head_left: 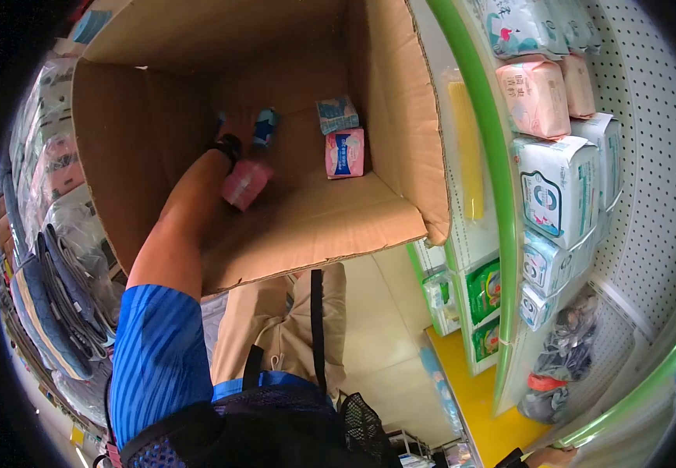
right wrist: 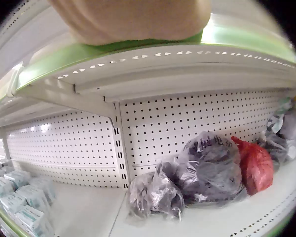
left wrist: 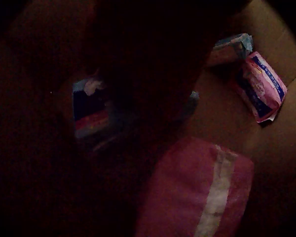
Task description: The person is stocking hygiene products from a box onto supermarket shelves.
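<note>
Left hand (head_left: 237, 125) inside rough cardboard box (head_left: 396, 93), at blue packet (head_left: 265, 127); too dark to tell if grasping. Soft-cornered pink packet (head_left: 246, 186) by wrist, two squarish packets (head_left: 345, 154) farther right. Right hand (head_left: 552, 457) at smooth green shelf edge (head_left: 642, 403), hold unclear.

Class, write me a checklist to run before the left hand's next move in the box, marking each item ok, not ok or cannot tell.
1. Box open for access: ok.
2. Left hand inside it: ok.
3. Left hand's grip on the blue packet beside it: cannot tell, too dark.
4. Pink packet with a blue label apart from that hand: ok.
5. Right hand in the box to help: not ok, it is at the shelf's green edge.
</note>
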Demonstrator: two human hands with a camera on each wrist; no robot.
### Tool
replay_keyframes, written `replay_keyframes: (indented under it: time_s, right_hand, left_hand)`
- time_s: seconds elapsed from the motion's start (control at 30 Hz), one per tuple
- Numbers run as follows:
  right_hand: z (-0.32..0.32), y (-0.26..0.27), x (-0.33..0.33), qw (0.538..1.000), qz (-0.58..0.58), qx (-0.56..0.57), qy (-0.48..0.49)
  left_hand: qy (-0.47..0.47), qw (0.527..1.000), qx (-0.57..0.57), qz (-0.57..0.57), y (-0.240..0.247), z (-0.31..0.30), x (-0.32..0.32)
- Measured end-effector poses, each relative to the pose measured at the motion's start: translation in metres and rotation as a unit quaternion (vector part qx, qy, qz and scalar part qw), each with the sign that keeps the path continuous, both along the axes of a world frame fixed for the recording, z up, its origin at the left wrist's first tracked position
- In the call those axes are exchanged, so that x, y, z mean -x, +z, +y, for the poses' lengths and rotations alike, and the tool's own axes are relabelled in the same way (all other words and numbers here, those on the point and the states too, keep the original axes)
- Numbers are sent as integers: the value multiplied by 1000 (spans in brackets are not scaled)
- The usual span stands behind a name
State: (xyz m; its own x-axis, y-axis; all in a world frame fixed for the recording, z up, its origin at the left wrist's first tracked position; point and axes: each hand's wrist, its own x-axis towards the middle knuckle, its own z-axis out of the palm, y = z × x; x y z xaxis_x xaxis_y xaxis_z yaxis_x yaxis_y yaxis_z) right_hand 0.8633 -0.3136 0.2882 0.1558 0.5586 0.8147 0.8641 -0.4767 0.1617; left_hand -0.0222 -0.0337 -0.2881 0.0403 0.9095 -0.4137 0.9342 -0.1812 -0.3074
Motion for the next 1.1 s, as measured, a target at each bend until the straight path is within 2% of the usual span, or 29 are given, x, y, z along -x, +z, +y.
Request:
replay_keyframes:
  time_s: [0.07, 0.13, 0.17, 0.23, 0.27, 0.33, 0.37, 0.4, 0.43, 0.47, 0.53, 0.6, 0.67, 0.7, 0.8, 0.93, 1.03, 1.1]
  right_hand:
    - [-3, 3, -16, 997, -51, 47, -20]
    - [-14, 11, -29, 991, -95, 87, -43]
    - [-21, 15, -33, 987, -113, 104, -55]
    - [-37, 20, -38, 977, -143, 132, -81]
    - [-40, 16, -28, 973, -153, 141, -96]
    - [-31, 3, -12, 983, -90, 91, -129]
    - [-21, -1, 2, 990, -53, 66, -111]
    - [-16, 0, 12, 995, -16, 38, -93]
    - [-14, 6, 16, 984, 69, 67, -152]
    - [-7, 1, 25, 984, 79, 53, -153]
    - [17, -3, 56, 958, 231, -112, -128]
    - [10, -7, 45, 962, 215, -113, -120]
    - [2, -11, 33, 981, 165, -50, -92]
    - [2, -12, 29, 968, 218, -71, -100]
    - [15, -9, 53, 963, 231, -105, -89]
    - [18, -17, 51, 968, 198, -141, -57]
    - [17, -24, 44, 953, 240, -156, -96]
    - [12, -29, 34, 960, 236, -131, -73]
  left_hand:
    - [-3, 1000, -3, -15, 21, 9, -9]
    - [103, 983, 96, -119, 41, 18, -17]
    - [100, 983, 96, -120, 54, 25, -22]
    - [54, 990, 125, -36, 92, 36, -30]
    - [49, 992, 115, -31, 102, 38, -28]
    - [32, 989, -34, -137, 130, 40, -23]
    - [25, 990, -47, -130, 158, 44, -24]
    - [43, 982, -32, -183, 192, 51, -31]
    - [61, 970, -16, -236, 224, 55, -36]
    - [54, 971, -31, -230, 255, 59, -37]
    - [-74, 954, -95, -275, 320, 63, -45]
    - [-81, 951, -88, -286, 389, 67, -57]
    - [-126, 920, -122, -351, 445, 66, -66]
    - [-144, 899, -151, -385, 474, 62, -73]
    - [-167, 864, -186, -437, 537, 48, -92]
    - [-233, 803, -214, -504, 599, 23, -125]
    - [-264, 782, -219, -520, 623, 11, -149]
    - [-274, 767, -198, -545, 637, 5, -167]
